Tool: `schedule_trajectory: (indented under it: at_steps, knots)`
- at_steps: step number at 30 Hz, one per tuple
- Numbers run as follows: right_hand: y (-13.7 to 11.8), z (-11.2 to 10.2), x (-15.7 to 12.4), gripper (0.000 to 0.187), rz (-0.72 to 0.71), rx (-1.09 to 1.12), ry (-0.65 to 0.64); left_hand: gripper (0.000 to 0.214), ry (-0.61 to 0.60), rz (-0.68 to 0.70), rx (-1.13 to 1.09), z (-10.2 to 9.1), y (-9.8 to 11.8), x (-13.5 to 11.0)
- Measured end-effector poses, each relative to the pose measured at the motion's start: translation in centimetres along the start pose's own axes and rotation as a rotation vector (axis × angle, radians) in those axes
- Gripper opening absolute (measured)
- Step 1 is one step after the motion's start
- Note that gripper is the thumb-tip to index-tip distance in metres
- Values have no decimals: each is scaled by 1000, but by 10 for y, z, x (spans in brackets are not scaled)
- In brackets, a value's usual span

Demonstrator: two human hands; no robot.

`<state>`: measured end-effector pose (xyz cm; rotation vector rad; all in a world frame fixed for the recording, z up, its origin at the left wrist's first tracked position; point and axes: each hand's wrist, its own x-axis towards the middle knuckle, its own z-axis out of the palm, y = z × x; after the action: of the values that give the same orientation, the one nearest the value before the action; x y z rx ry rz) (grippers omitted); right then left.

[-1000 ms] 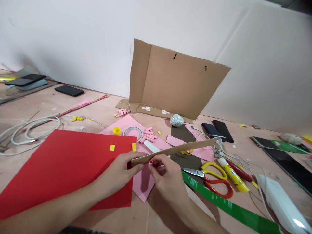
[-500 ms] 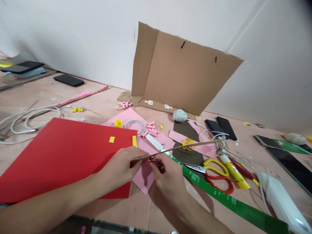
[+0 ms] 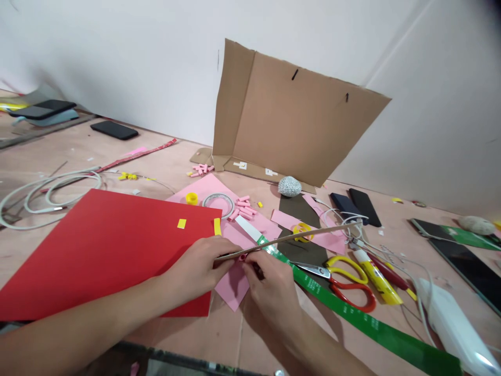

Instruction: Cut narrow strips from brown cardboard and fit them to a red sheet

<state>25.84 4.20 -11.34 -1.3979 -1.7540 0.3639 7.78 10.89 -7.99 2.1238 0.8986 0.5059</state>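
Note:
My left hand is closed on the near end of a thin brown cardboard piece, seen almost edge-on and slanting up to the right. Just beside it, the fingers of my right hand are curled in a pinch around a small rolled pink paper tube, close against the cardboard. Whether the tube touches the cardboard I cannot tell. Beneath both hands lies pink paper. A large red sheet extends under my left forearm, and a green strip passes behind my right hand.
Scissors, a glue stick and a white device lie to the right. Several pink paper rolls sit by a tape roll. Farther back are a foil ball and a standing cardboard panel. Cables coil at left.
The view has shifted very slightly, so the things at left appear a little farther right. Both hands keep nearly the same grip and place at the cardboard.

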Motion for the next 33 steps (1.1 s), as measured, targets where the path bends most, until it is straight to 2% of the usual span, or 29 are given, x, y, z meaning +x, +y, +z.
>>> schedule_trajectory:
  at_steps: [14, 19, 22, 25, 27, 29, 31, 33]
  knots:
    - [-1, -4, 1, 16, 43, 14, 8, 25, 6, -25, -81, -2, 2, 3]
    - [-5, -5, 4, 16, 7, 48, 37, 24, 23, -79, -199, -8, 7, 2]
    - [-11, -8, 5, 16, -28, 69, 76, 23, 98, -146, -315, -17, 9, 3]
    - [-17, -20, 6, 17, -108, 58, 86, 22, 255, -209, -450, -28, 7, 3]
    - [-19, -32, 6, 22, -197, 12, 12, 25, 367, -250, -576, -36, 4, 3]
    - [-19, -45, 4, 28, -269, -90, -165, 31, 469, -275, -736, -44, 2, 3]
    - [-18, -55, 1, 28, -272, -226, -357, 34, 566, -261, -875, -53, 2, 4]
    - [-16, -61, -4, 23, -219, -318, -471, 36, 664, -221, -948, -61, 4, 6]
